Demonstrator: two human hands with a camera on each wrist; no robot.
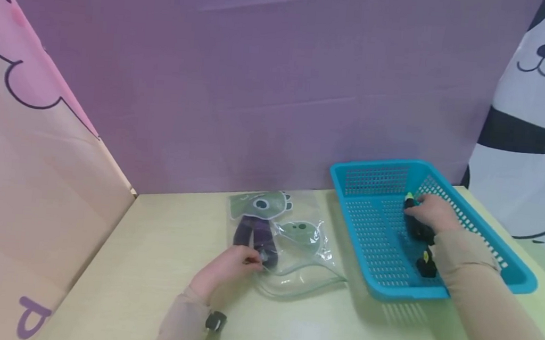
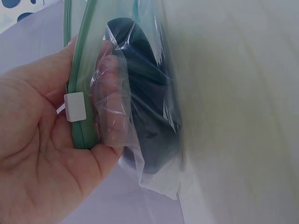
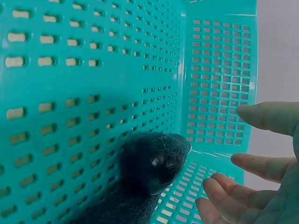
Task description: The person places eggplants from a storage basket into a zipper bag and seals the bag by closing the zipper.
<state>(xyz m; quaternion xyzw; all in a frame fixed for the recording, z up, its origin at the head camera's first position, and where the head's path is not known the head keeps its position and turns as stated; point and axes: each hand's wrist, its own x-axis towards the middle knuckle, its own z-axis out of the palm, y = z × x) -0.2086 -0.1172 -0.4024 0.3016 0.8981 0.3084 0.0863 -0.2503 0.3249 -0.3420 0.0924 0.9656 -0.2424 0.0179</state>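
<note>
My left hand [image 1: 233,268] grips the open edge of a clear zip bag [image 1: 308,202] with a green closure strip. In the left wrist view, fingers show through the plastic beside a white slider [image 2: 75,107]. A long dark purple thing [image 1: 262,238] lies inside the bag. My right hand [image 1: 434,212] reaches into a blue basket [image 1: 351,235], over a black object [image 1: 414,226] with a yellow-green tip. Its fingers are spread in the right wrist view, apart from a glossy black rounded end [image 3: 161,161]. Nearer the basket's front sits another black object [image 1: 426,265] with a yellow tip.
Cartoon animal shapes [image 1: 260,205] are printed on the bag, which lies on the pale table [image 1: 160,257]. Behind the table hangs a purple cloth [image 1: 235,92]. Cartoon-printed panels stand at left [image 1: 8,170] and right [image 1: 531,174]. The basket is at the table's right side.
</note>
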